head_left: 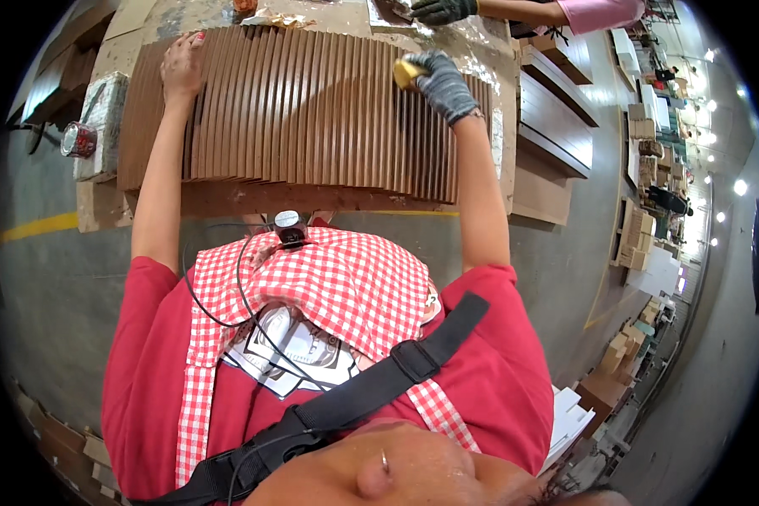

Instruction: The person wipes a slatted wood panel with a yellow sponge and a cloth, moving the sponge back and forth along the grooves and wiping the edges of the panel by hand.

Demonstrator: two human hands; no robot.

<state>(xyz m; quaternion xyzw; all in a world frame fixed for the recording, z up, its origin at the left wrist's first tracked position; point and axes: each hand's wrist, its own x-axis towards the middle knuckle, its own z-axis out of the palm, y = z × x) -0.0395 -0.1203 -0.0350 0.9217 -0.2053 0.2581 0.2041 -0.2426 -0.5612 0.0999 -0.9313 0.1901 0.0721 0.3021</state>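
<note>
A row of brown wooden slats (304, 110) lies side by side across the workbench in front of me. My left hand (181, 72), bare with red nails, rests on the slats near their far left end, its fingers stretched out and holding nothing. Over the right part of the row, my right hand (445, 91) wears a grey glove. Its fingers are closed round a yellow sponge-like block (406, 74), which is at the tops of the slats; whether it presses on them I cannot tell.
Beyond the slats, a co-worker's dark-gloved hand (443, 10) reaches over the bench (497, 51). A paint-smeared tin (78, 140) stands by a wrapped block (105, 126) at the left. Dark boards (557, 122) are stacked to the right. Cables hang at my apron.
</note>
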